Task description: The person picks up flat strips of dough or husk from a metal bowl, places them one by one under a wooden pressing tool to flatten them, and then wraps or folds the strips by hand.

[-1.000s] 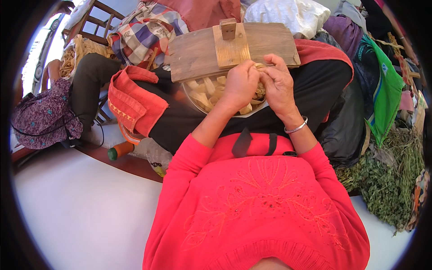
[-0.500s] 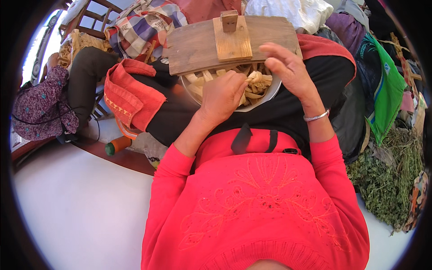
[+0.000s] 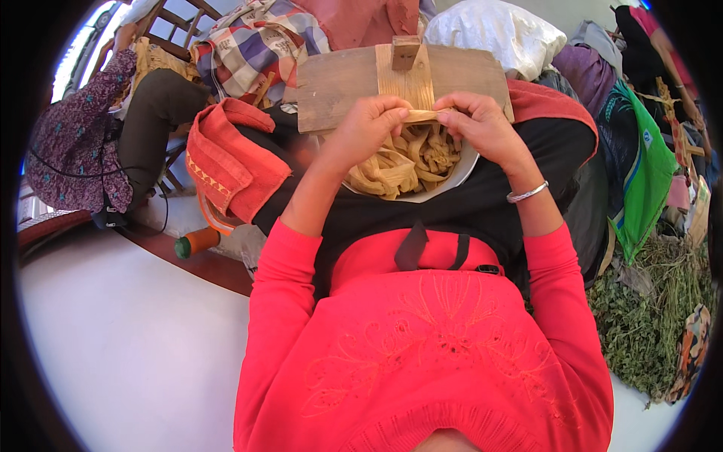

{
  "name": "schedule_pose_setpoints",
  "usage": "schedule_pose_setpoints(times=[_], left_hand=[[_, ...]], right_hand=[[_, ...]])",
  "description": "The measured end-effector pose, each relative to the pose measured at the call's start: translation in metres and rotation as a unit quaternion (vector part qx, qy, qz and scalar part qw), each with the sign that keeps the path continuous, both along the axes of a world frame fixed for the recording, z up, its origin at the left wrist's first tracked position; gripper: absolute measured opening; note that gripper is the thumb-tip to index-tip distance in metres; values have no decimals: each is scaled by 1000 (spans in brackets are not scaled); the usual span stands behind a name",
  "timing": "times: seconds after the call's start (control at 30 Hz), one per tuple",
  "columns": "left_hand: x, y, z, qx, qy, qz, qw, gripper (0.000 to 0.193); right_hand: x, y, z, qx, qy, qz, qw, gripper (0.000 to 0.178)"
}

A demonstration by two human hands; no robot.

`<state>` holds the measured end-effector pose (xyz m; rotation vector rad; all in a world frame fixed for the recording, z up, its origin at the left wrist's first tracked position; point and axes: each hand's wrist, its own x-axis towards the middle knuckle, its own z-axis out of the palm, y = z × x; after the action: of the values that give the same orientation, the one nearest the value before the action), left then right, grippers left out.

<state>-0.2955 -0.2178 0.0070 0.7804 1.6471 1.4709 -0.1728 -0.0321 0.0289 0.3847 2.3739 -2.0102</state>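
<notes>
My left hand point(image 3: 367, 129) and my right hand point(image 3: 482, 125) are both closed, each pinching one end of a pale tan strip point(image 3: 422, 115). It looks like dried husk or plant fibre and is stretched level between my fingertips. Just below, a white bowl point(image 3: 456, 178) in my lap holds a heap of similar tan strips point(image 3: 392, 172), some looped or twisted together. Behind my hands lies a wooden board point(image 3: 331, 81) with a lighter plank point(image 3: 414, 84) across it and a small wooden block point(image 3: 405, 54) standing on top; the board covers the bowl's far side.
A red towel point(image 3: 226, 162) hangs over my left knee. Left of it lies an orange-and-green cylinder point(image 3: 197, 242), and a person in a patterned top point(image 3: 75, 162) sits further left. White sacking point(image 3: 493, 34), a green bag point(image 3: 644, 173) and dried plants point(image 3: 651, 301) lie behind and right.
My right hand, open and raised beside the board before, has come in and closed on the strip. My left hand has risen slightly from the bowl. The strip is now stretched between both hands.
</notes>
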Motion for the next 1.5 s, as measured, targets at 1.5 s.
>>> schedule_pose_setpoints(times=[1.5], left_hand=[[78, 48, -3, 1, -171, -120, 978, 10]], right_hand=[[39, -23, -8, 492, 274, -87, 822, 15]])
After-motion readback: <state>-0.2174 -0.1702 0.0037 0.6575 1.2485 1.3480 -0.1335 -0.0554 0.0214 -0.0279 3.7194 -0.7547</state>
